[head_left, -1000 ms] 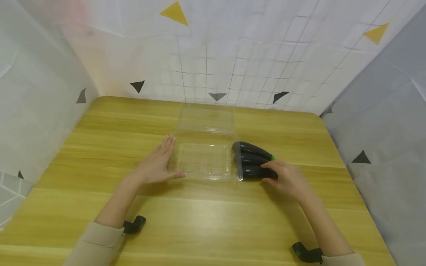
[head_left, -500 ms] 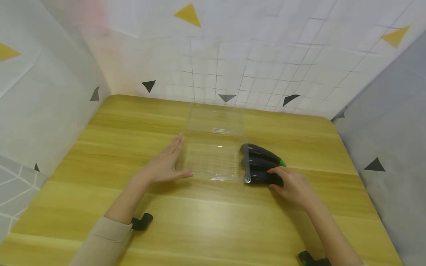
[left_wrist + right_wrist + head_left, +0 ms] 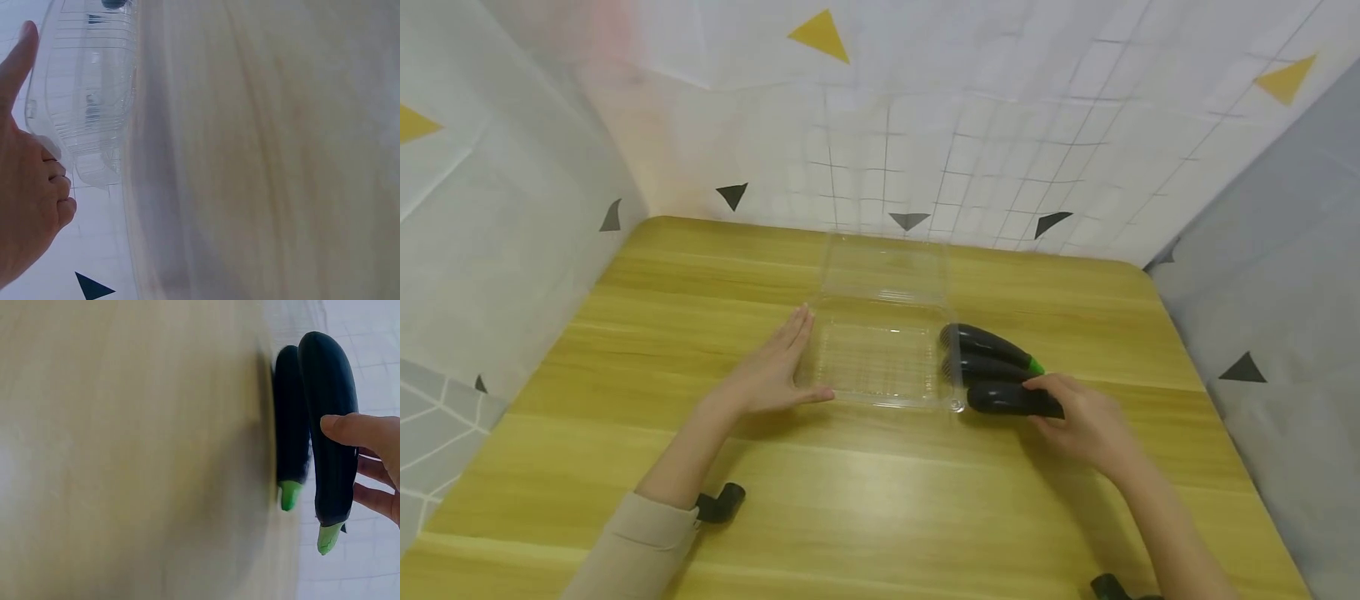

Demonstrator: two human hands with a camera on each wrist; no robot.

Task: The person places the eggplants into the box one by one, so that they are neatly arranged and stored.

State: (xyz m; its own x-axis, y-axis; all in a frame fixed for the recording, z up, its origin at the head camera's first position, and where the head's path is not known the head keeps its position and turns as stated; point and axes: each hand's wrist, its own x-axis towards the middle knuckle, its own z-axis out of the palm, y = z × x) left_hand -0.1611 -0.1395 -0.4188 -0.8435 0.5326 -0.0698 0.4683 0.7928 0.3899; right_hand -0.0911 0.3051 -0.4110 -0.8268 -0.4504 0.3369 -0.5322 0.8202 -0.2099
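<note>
A clear plastic clamshell box [image 3: 880, 358] lies at the middle of the table, its lid [image 3: 883, 267] folded back toward the wall. My left hand [image 3: 771, 371] rests along the box's left side, fingers straight and thumb at the near corner. Right of the box, my right hand [image 3: 1086, 417] grips a dark eggplant [image 3: 1007, 399] near its stem end, thumb on one side. In the right wrist view this eggplant [image 3: 331, 406] is raised off the table, with its green stem showing. Beside it two more eggplants [image 3: 992, 342] lie side by side, their blunt ends behind the box's right wall.
The wooden table [image 3: 865, 500] runs back to a white sheet wall [image 3: 880, 125] with grid lines and triangles. Grey-white sheets [image 3: 1292, 292] stand along both sides. Small black wrist mounts [image 3: 721, 502] stick out from my forearms.
My right hand has drawn the nearest eggplant to the right and up, away from the box's wall and the other two. My left hand stays against the box.
</note>
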